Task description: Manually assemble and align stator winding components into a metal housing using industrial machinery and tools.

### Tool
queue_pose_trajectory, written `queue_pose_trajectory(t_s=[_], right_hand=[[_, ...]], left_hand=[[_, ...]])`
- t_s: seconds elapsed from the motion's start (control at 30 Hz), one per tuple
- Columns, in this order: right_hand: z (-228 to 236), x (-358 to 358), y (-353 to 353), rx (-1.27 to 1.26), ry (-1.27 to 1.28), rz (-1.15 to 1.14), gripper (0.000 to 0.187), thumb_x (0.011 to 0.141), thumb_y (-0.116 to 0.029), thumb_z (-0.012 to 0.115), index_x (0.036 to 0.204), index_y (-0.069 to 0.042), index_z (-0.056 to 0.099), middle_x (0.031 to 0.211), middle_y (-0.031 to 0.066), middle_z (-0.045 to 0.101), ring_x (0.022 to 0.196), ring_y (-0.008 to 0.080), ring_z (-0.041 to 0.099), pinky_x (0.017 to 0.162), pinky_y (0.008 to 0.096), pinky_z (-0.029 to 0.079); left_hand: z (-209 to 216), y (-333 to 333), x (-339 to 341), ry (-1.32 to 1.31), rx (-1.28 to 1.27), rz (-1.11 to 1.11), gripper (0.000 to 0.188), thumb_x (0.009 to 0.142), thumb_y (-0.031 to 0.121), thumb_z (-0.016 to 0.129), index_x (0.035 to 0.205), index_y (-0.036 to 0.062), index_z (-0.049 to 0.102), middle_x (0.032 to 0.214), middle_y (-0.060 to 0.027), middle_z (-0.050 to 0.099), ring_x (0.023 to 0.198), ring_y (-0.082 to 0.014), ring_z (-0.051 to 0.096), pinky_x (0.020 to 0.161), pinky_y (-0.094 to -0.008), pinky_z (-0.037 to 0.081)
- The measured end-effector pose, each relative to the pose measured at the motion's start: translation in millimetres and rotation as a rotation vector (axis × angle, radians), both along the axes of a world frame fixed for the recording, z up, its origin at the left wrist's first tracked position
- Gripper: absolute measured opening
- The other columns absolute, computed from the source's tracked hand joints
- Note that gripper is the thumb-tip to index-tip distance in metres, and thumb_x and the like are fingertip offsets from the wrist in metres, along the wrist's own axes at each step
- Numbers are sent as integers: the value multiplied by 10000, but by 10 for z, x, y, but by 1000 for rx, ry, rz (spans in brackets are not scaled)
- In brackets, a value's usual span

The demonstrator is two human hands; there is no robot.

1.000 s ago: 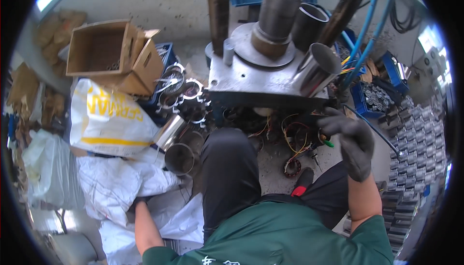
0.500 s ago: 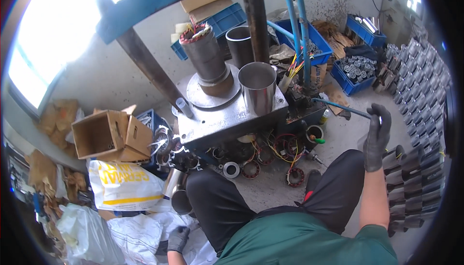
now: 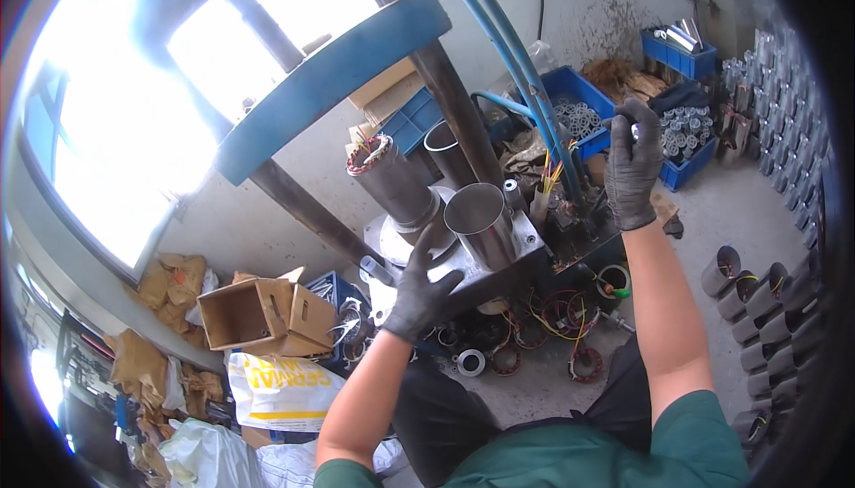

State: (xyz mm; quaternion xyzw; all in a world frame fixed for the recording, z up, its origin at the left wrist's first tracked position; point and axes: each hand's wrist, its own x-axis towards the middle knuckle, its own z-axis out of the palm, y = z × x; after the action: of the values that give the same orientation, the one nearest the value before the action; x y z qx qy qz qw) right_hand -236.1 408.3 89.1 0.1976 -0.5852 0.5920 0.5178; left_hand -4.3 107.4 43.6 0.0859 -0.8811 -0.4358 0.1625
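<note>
The left hand (image 3: 419, 292) is spread open over the worktop's (image 3: 524, 226) front edge, before the wire-topped cylinder (image 3: 392, 185); contact is unclear. An open tube (image 3: 486, 228) stands toward the right front corner. The right hand (image 3: 633, 172) is curled; its grasp cannot be told.

A steel press bed (image 3: 524, 226) carries a round metal plate (image 3: 381, 242) on its upper face, with a winding-topped cylinder (image 3: 394, 187) standing over the plate on a collar. Beside it on the bed, an open steel cylinder (image 3: 481, 223) stands mouth up, near a small translucent tube (image 3: 378, 270) at the left edge. Below, the grey concrete floor (image 3: 712, 212) holds wire-wound rings (image 3: 585, 364), a pale metal ring (image 3: 470, 362), a blue crate (image 3: 682, 176) of metal parts and, at right, rows of dark cylinders (image 3: 722, 270).
</note>
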Motion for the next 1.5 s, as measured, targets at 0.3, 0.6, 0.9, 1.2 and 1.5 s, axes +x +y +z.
queue_pose_trajectory(t_s=[0.3, 0.6, 0.9, 1.2, 1.5], right_hand=[[-25, -26, -55, -138, -44, 18, 166, 1024, -72, 607, 1177, -12, 630, 1055, 113, 673, 911, 213, 660, 824, 352, 560], [-30, -53, -87, -266, -29, 54, 161, 1006, -60, 639, 1161, -15, 641, 1059, 94, 679, 930, 189, 659, 840, 345, 557], [-41, 22, -114, -405, 9, 142, 176, 995, -57, 660, 1168, -37, 641, 1049, 71, 668, 914, 155, 642, 824, 326, 556], [-64, 50, -54, -357, -3, 128, 166, 1010, -46, 653, 1175, -35, 636, 1042, 48, 656, 903, 128, 645, 806, 298, 554], [302, 211, 229, -216, -205, 244, 107, 1009, -111, 644, 1056, -21, 679, 867, 55, 686, 770, 125, 690, 699, 314, 592]], left_hand=[[-424, -72, -847, 46, -42, 59, 385, 761, 136, 881, 1031, -3, 644, 1127, -120, 653, 1008, -266, 646, 888, -399, 530], [178, 83, -43, 434, 373, 142, 169, 886, 64, 789, 983, 43, 652, 909, -4, 668, 854, -107, 602, 797, -282, 507], [1002, -785, 241, 793, 116, 314, 265, 976, 275, 761, 1024, 65, 607, 1053, -41, 637, 1040, -165, 632, 971, -380, 558], [1569, -1279, -370, 752, 87, 419, 280, 986, 230, 730, 1090, -10, 629, 921, -16, 605, 833, -115, 586, 717, -273, 510], [2410, -1603, -986, 428, 124, 587, 276, 969, 351, 718, 978, 79, 669, 817, -51, 700, 706, -140, 618, 612, -296, 495]])
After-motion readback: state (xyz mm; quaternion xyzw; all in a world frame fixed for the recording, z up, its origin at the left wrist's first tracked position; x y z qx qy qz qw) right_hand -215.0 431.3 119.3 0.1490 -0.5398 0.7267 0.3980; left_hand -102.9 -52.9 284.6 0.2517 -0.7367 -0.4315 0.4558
